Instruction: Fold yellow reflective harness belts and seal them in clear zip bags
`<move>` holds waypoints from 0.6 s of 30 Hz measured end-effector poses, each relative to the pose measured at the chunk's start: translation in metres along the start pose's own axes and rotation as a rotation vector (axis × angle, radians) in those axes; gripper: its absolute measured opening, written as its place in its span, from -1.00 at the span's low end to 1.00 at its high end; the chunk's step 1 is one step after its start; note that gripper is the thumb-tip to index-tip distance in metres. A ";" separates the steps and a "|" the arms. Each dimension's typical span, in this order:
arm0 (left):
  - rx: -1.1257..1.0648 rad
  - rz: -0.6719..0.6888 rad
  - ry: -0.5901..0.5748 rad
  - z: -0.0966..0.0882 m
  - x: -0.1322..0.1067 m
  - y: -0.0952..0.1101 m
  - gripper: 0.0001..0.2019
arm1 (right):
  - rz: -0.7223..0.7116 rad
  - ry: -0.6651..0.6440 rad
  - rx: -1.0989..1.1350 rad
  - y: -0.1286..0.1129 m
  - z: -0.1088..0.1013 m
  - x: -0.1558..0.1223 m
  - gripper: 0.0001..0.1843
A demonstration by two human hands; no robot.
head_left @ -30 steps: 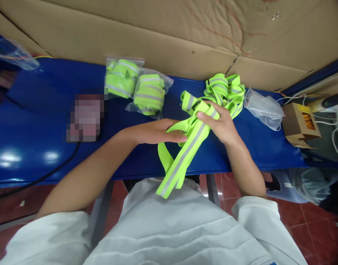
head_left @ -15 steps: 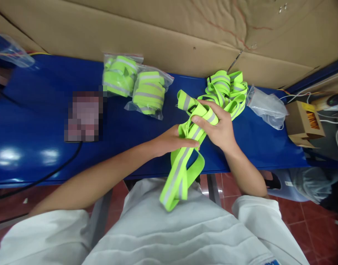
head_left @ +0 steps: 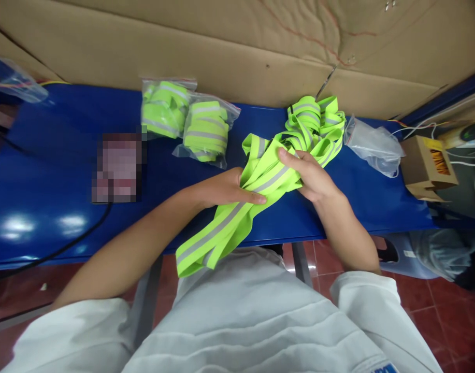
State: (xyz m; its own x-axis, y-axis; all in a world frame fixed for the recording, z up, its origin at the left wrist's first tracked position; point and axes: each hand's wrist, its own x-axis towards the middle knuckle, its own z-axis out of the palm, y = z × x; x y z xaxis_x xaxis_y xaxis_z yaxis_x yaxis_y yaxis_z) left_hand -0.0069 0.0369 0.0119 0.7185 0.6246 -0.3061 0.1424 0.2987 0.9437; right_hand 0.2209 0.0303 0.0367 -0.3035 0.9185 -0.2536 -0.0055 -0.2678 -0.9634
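A neon yellow-green reflective strap (head_left: 221, 224) with a grey stripe lies in several folded layers across both my hands. My left hand (head_left: 231, 190) is closed round its middle, thumb on top. Higher up the bundle, my right hand (head_left: 313, 173) grips the layers between thumb and fingers; most of those fingers are hidden. The looped lower end hangs over the table's front edge, towards my lap. Just behind my right hand lies a loose pile of similar straps (head_left: 309, 116).
Two zip bags (head_left: 206, 129) of coiled straps stand at the back of the blue table (head_left: 66, 171). Clear plastic bags (head_left: 373, 145) and a small cardboard box (head_left: 427, 166) are on the right. A pixelated object (head_left: 118, 168) with a black cable (head_left: 82, 235) lies on the left.
The strap's hanging end has swung left and up, and the bundle lies flatter. My right hand has shifted its hold, and my left hand has moved slightly left.
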 end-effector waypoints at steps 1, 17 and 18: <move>-0.011 -0.015 0.026 0.001 -0.001 0.000 -0.36 | 0.004 0.000 0.009 0.001 0.000 0.001 -0.39; -0.341 -0.134 -0.053 0.018 0.001 -0.004 -0.38 | 0.134 -0.059 0.062 0.007 -0.001 0.012 -0.34; -0.312 -0.111 -0.031 0.019 0.001 -0.005 -0.38 | 0.134 -0.044 0.044 0.008 -0.001 0.013 -0.36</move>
State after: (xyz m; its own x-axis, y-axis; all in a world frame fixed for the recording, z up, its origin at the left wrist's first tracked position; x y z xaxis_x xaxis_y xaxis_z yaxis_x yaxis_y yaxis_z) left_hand 0.0059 0.0224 0.0094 0.7315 0.5547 -0.3966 0.0093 0.5734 0.8192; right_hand 0.2176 0.0404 0.0257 -0.3462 0.8601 -0.3748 -0.0033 -0.4006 -0.9163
